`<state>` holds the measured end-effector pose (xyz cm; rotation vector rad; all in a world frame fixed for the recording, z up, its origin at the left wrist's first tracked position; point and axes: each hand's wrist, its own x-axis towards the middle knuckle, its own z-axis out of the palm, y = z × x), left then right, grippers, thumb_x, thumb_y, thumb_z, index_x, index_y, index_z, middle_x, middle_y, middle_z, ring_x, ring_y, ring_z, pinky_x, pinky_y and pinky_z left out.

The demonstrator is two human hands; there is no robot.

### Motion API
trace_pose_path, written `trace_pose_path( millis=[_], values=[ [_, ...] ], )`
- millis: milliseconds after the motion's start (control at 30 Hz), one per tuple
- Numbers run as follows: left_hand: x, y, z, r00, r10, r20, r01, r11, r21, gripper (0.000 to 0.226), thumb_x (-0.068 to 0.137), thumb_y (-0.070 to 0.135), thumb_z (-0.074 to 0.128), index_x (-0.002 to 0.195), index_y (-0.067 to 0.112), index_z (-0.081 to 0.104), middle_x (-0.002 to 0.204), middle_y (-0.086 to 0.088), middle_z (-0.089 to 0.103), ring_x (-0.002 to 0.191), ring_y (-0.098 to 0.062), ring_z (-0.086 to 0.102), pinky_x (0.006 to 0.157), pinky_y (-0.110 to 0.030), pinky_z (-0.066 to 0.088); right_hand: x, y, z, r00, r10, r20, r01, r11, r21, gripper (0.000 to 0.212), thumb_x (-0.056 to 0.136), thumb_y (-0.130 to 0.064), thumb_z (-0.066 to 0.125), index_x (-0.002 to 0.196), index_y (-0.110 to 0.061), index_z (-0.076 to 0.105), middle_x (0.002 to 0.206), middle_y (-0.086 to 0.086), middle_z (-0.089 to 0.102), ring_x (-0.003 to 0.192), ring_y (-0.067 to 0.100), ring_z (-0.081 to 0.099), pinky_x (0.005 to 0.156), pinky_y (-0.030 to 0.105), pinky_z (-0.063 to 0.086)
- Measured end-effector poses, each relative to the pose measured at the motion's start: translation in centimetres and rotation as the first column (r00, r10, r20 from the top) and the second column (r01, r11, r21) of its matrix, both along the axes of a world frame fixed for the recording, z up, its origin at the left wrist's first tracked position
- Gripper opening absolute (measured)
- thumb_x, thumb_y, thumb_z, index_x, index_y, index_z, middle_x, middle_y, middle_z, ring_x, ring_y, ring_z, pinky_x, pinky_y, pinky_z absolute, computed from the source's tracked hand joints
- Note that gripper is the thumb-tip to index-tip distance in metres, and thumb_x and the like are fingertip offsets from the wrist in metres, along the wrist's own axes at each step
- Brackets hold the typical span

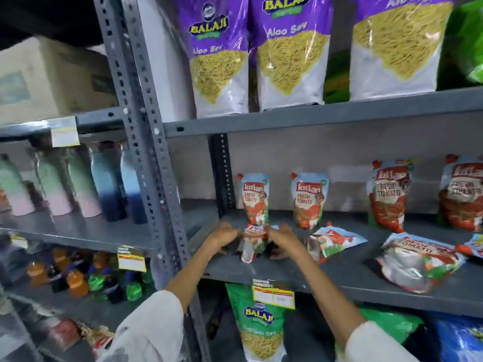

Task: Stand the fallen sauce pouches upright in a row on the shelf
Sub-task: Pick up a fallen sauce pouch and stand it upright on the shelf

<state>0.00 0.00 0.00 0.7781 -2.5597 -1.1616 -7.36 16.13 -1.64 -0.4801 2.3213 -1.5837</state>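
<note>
Low in the middle of the frame, both hands are closed around one small red-and-white tomato sauce pouch (253, 242) lying near the front edge of the grey metal shelf (347, 276). The left hand (222, 237) grips its left side and the right hand (283, 239) its right, fingers curled onto the plastic, though blur hides exactly where each fingertip sits. Behind it, four matching pouches already stand against the back wall: one directly above the hands (254, 198), a second to its right (308, 199), a larger third further right (389, 195), and a fourth (462, 194) cut by the right edge. Still down, as far as I can see, are a flat pouch right of the hands (334, 242), a bigger one lower right (418, 259), and the corner of another at the right border (474, 246), too clipped to judge. So I would put the job around halfway, with the held pouch next to go up. Whether it is lifted clear or touching the shelf, I cannot tell.
</note>
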Motion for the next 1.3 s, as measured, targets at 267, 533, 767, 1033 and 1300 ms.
trace_pose_path(
  millis=[267, 533, 767, 1033, 1300],
  values=[
    [0.1, -2.8, -0.6, 0.967, -0.250, 0.045, 0.169, 0.768, 0.618, 0.024, 0.086, 0.015, 0.074, 0.107, 0.007, 0.064, 0.095, -0.012, 0.069, 0.080, -0.025, 0.067, 0.070, -0.042, 0.063, 0.6, -1.7, 0.3, 0.995, 0.079, 0.060, -0.079, 0.997, -0.001, 0.044, 0.085, -0.032, 0.071, 0.123, -0.011, 0.062, 0.126, -0.005, 0.061, 0.110, 0.019, 0.059, 0.095, 0.030, 0.047],
    [1.2, -2.3, -0.8, 0.907, -0.082, -0.413, 0.279, 0.851, 0.445, 0.049, 0.079, -0.001, 0.077, 0.121, 0.011, 0.057, 0.112, -0.009, 0.069, 0.103, -0.023, 0.068, 0.081, -0.038, 0.061, 1.3, -2.5, 0.6, 0.992, 0.006, -0.124, -0.041, 0.959, -0.281, 0.028, 0.086, -0.004, 0.070, 0.102, -0.008, 0.047, 0.110, 0.003, 0.062, 0.093, 0.008, 0.061, 0.074, 0.019, 0.052],
    [0.9, -4.0, -0.6, 0.765, -0.053, -0.642, 0.235, 0.951, 0.202, 0.047, 0.085, -0.009, 0.067, 0.123, 0.009, 0.046, 0.105, -0.005, 0.070, 0.085, -0.003, 0.067, 0.068, -0.014, 0.056, 1.4, -6.1, 2.1, 0.954, -0.008, -0.301, -0.103, 0.930, -0.353, 0.045, 0.087, 0.003, 0.065, 0.118, -0.016, 0.037, 0.116, -0.004, 0.056, 0.104, 0.003, 0.058, 0.091, 0.028, 0.054],
    [1.7, -5.2, -6.0, 0.818, 0.045, -0.573, 0.049, 0.988, 0.147, 0.048, 0.092, -0.009, 0.057, 0.135, 0.002, 0.039, 0.109, 0.000, 0.062, 0.090, 0.007, 0.060, 0.071, -0.003, 0.050, 2.1, -8.3, -3.1, 0.923, 0.059, -0.380, -0.146, 0.968, -0.206, 0.035, 0.093, -0.003, 0.058, 0.124, -0.004, 0.041, 0.121, 0.004, 0.061, 0.111, 0.014, 0.059, 0.102, 0.040, 0.050],
    [3.0, -2.1, -6.1, 0.768, 0.190, -0.612, -0.184, 0.980, 0.073, 0.062, 0.087, 0.011, 0.070, 0.141, 0.011, 0.038, 0.140, -0.007, 0.049, 0.128, -0.018, 0.048, 0.105, -0.035, 0.044, 2.8, -6.3, -2.4, 0.932, 0.058, -0.359, -0.114, 0.984, -0.136, 0.045, 0.089, -0.025, 0.068, 0.126, -0.013, 0.045, 0.120, 0.004, 0.067, 0.110, 0.017, 0.063, 0.098, 0.037, 0.051]
  ],
)
